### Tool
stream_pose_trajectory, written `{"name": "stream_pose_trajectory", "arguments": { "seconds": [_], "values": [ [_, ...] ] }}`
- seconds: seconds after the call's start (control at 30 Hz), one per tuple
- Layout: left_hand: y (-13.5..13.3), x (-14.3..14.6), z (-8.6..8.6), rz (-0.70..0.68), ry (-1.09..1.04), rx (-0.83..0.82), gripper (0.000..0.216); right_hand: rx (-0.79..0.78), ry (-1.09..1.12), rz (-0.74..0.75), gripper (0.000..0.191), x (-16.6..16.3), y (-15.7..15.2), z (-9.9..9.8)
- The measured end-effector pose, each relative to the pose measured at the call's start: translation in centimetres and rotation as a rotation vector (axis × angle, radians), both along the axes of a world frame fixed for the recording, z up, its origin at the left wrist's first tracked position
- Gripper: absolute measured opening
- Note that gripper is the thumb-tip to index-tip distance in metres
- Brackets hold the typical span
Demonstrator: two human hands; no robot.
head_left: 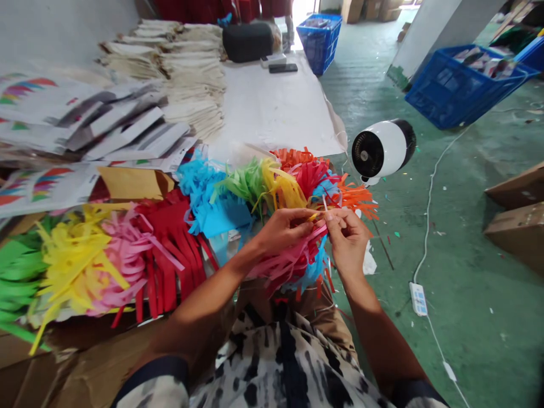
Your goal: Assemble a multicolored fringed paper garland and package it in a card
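Over my lap lies a bunch of paper tassels in several colours. My left hand point(293, 226) is closed in a pinch at the top of a pink tassel point(287, 258). Close beside it, my right hand point(346, 232) pinches a thin pale strip point(325, 203) that sticks up between the fingertips. Beyond the hands are a yellow tassel point(283, 184), a light green tassel point(249, 184) and an orange tassel point(357, 198). A blue tassel point(225, 212) rests on the table edge left of my hands.
Fringed paper in red point(174, 255), pink point(127, 252), yellow point(76, 249) and green point(19, 272) lies at left. Behind are printed packs point(119, 124) and stacked off-white bundles point(191, 79). A fan point(386, 148), blue crates point(450, 85) and a power strip point(419, 298) occupy the floor.
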State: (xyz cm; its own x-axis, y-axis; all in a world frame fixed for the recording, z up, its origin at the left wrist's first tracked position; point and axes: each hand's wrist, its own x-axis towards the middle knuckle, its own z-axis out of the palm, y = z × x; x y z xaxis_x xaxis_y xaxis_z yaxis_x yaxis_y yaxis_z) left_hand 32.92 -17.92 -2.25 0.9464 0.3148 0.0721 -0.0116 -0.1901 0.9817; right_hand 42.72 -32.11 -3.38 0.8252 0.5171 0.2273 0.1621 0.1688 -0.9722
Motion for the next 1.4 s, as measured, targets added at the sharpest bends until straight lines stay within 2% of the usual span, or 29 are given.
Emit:
{"name": "stream_pose_trajectory", "arguments": {
  "seconds": [0.13, 0.2, 0.37, 0.47, 0.63, 1.0, 1.2, 1.4],
  "values": [
    [0.43, 0.20, -0.44, 0.013, -0.003, -0.126, 0.043, -0.001, -0.013, 0.014, 0.018, 0.04, -0.19, -0.33],
    [0.35, 0.25, -0.68, 0.035, 0.014, -0.085, 0.043, -0.019, -0.027, 0.021, 0.018, -0.04, -0.27, -0.46],
    [0.04, 0.35, -0.75, 0.045, 0.026, 0.149, 0.035, -0.132, -0.034, 0.055, 0.025, -0.13, -0.44, -0.55],
    [0.04, 0.38, -0.59, 0.032, 0.014, 0.155, 0.033, -0.164, -0.030, 0.073, 0.024, 0.02, -0.53, -0.49],
    [0.13, 0.17, -0.38, 0.036, -0.023, 0.101, 0.034, -0.130, -0.006, 0.079, 0.024, 0.31, -0.61, -0.57],
    [0.22, -0.08, -0.33, 0.091, -0.028, -0.047, 0.034, -0.116, 0.004, 0.084, 0.025, 0.40, -0.66, -0.89],
    [0.02, -0.17, -0.05, 0.136, 0.007, -0.336, 0.042, -0.113, 0.041, 0.085, 0.030, 0.48, -0.41, -0.86],
    [0.46, 0.41, -0.16, 0.215, 0.022, -0.493, 0.053, -0.093, 0.038, 0.037, 0.027, 0.19, -0.44, -0.70]
  ]
}}
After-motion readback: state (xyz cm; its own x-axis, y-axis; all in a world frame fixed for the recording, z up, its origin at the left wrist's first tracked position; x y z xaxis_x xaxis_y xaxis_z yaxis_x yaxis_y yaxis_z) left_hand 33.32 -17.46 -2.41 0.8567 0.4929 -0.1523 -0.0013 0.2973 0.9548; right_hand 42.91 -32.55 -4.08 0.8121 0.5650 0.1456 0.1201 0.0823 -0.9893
